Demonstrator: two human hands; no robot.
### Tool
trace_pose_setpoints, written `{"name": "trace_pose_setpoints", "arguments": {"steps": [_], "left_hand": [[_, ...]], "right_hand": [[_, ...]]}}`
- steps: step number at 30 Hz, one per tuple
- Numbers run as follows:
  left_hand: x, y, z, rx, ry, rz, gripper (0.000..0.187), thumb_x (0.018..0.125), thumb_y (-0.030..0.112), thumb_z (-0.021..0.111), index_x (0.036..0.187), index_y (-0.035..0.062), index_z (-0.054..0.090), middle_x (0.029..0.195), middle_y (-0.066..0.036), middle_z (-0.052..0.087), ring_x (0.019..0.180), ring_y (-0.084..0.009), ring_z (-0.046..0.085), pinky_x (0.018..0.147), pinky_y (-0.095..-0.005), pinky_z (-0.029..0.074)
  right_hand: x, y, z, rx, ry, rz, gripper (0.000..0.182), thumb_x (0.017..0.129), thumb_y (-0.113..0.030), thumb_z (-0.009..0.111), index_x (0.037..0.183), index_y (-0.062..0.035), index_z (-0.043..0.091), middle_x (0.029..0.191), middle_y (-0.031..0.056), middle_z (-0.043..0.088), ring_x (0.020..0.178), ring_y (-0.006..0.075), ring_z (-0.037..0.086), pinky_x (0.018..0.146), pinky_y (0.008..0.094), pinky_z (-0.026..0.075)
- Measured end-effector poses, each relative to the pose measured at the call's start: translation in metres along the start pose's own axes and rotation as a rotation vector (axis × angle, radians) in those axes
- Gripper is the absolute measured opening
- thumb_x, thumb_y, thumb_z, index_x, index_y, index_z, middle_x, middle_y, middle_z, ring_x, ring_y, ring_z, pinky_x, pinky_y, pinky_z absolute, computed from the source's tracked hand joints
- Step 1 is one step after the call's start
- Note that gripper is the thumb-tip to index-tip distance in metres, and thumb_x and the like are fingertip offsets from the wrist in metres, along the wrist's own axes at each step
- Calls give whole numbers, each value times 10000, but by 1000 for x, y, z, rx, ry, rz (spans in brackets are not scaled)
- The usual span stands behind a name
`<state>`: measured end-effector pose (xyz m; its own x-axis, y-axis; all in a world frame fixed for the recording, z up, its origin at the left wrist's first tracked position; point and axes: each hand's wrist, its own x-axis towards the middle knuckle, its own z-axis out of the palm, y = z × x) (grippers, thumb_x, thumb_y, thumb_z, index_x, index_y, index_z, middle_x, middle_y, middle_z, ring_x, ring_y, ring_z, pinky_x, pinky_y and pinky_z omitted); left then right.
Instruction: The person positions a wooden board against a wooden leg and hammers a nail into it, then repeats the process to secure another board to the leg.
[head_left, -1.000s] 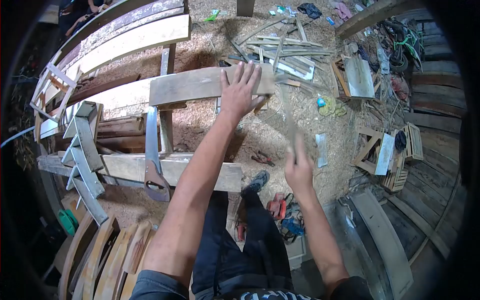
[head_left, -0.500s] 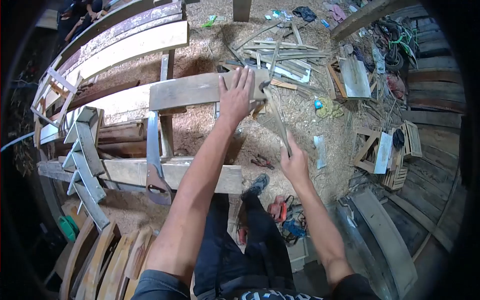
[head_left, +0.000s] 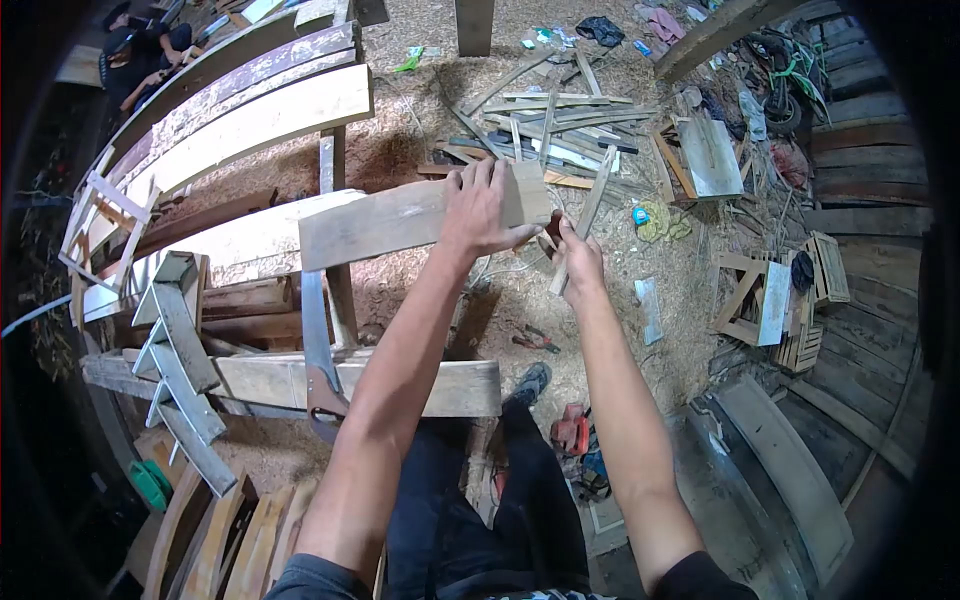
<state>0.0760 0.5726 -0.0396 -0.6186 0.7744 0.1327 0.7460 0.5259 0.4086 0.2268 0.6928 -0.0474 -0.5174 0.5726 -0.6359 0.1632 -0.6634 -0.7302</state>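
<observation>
My left hand (head_left: 478, 208) grips a pale wooden board (head_left: 390, 225) near its right end, fingers curled over the far edge and thumb stretched along the near side. Closed around a thin wooden strip (head_left: 598, 195), my right hand (head_left: 580, 262) is just past the board's right end. The strip slants up and away from the palm. Beneath the board's left end shows the blade of a handsaw (head_left: 316, 325), its brown handle resting over a lower plank (head_left: 440, 388).
A pile of wood strips (head_left: 570, 120) lies on the shavings-covered floor ahead. Pliers (head_left: 536, 340) and a red power tool (head_left: 571, 430) are near my feet. Curved wooden pieces (head_left: 215, 535) stand at lower left. Another person (head_left: 140, 60) sits at the far upper left.
My left hand has gone from lying flat on the board to gripping its edge, and the board has tilted. My right hand has moved up, and the strip now leans the other way.
</observation>
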Motion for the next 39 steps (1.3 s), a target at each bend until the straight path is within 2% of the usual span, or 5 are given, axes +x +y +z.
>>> {"name": "trace_pose_setpoints", "arguments": {"steps": [11, 18, 22, 25, 39], "left_hand": [[-6, -3, 1, -11, -44, 52, 1063, 635, 631, 785, 1412, 11, 410, 1310, -209, 497, 1245, -363, 447, 1032, -521, 325], [-3, 6, -16, 74, -222, 54, 1149, 605, 616, 816, 1480, 46, 337, 1423, -182, 439, 1345, -373, 411, 1147, -586, 243], [12, 30, -25, 96, -289, 2, 1216, 531, 711, 818, 1509, 156, 352, 1426, -164, 462, 1345, -349, 431, 1057, -629, 297], [11, 24, -18, 133, -268, -26, 1224, 513, 701, 819, 1492, 119, 372, 1438, -154, 452, 1336, -350, 443, 1090, -625, 296], [16, 20, -6, 16, -101, 13, 1141, 445, 599, 860, 1382, 81, 464, 1335, -142, 552, 1237, -333, 507, 1063, -524, 299]], "right_hand": [[27, 21, -22, 6, -80, 33, 251, 1029, -138, 531, 1240, -18, 593, 1140, 97, 683, 1005, 187, 678, 827, 329, 573], [39, 0, 2, 88, -71, 508, 365, 1060, -244, 364, 1370, -87, 474, 1166, 200, 633, 943, 329, 679, 783, 563, 607], [79, 68, -10, 425, -49, 668, 385, 1061, -276, 426, 1337, -12, 472, 1134, 212, 643, 895, 350, 686, 771, 521, 623], [77, 83, -2, 603, -28, 624, 358, 1040, -247, 471, 1323, -28, 478, 1147, 165, 637, 934, 303, 694, 739, 474, 618], [70, 85, 11, 623, 110, 590, 307, 1048, -212, 495, 1319, -68, 490, 1128, 99, 644, 932, 242, 687, 777, 387, 598]]}}
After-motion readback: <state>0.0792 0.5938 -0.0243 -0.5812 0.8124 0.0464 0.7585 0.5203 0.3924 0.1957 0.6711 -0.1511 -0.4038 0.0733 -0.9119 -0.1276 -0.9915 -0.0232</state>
